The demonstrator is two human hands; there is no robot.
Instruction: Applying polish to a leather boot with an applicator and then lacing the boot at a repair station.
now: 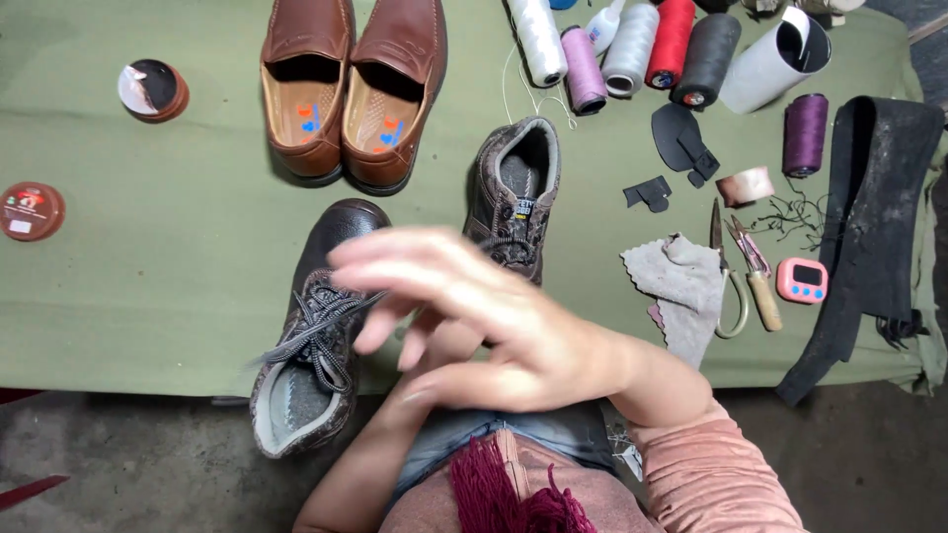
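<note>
My right hand (464, 306) reaches in from the lower right in a pink sleeve. It is blurred, its fingers spread apart, and it holds nothing. Its fingertips hover just right of the grey laces of a dark brown laced shoe (316, 336), which lies with its heel over the table's front edge. My left forearm rises from the bottom; my left hand (441, 347) is mostly hidden under the right one. A second dark laced shoe (513, 188) stands just beyond the hands.
A green cloth (148, 286) covers the table. On it are brown loafers (351, 89), two round tins (153, 89) (30, 210), several thread spools (632, 44), scissors (728, 281), a wooden-handled tool (760, 291), a grey rag (681, 286), a pink timer (802, 280) and a black strip (869, 217).
</note>
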